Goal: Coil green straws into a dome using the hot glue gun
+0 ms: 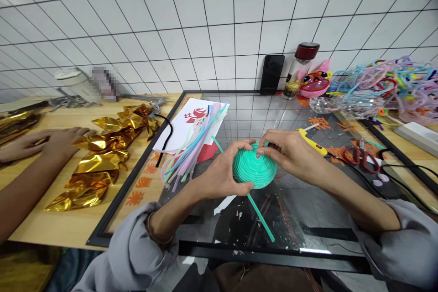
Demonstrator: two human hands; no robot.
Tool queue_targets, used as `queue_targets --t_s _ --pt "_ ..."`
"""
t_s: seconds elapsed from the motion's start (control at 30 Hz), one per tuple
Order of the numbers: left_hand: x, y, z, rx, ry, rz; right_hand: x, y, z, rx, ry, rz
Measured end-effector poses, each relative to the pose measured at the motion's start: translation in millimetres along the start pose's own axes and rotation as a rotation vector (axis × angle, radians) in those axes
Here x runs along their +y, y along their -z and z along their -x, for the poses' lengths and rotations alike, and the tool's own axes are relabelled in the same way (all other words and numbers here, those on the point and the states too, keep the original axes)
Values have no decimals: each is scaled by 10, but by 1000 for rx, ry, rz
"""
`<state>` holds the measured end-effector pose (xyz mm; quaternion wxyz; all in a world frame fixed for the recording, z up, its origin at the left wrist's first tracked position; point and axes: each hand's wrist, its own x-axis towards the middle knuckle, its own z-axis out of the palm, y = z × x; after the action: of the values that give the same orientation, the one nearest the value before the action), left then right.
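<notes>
Both my hands hold a teal coiled dome (253, 168) made of wound pipe cleaner, above a glass table top (294, 219). My left hand (224, 174) grips its left and lower edge, fingers curled round it. My right hand (289, 153) pinches the top right rim, fingers closed. A loose teal pipe cleaner tail (262, 218) hangs from the coil toward me. A bundle of pastel pipe cleaners (191, 148) lies just left of my left hand on white paper (195, 121).
A yellow glue gun (313, 142), red scissors (359, 156) and black cables lie to the right. Tangled pipe cleaners (386, 84), a jar (301, 70) and a phone (272, 74) stand at the back. Another person's hand (44, 142) rests by gold foil pieces (102, 155) on the left.
</notes>
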<state>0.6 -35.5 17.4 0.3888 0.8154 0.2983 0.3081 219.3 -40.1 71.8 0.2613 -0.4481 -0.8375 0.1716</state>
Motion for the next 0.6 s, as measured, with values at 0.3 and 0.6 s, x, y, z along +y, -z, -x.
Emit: queue_targets --t_s 0.3,0.6 --pt "12 87 -12 -18 -65 -86 -13 -7 8 -8 -2 -4" --pt "-8 56 8 -31 21 36 -26 -18 23 -17 -23 28"
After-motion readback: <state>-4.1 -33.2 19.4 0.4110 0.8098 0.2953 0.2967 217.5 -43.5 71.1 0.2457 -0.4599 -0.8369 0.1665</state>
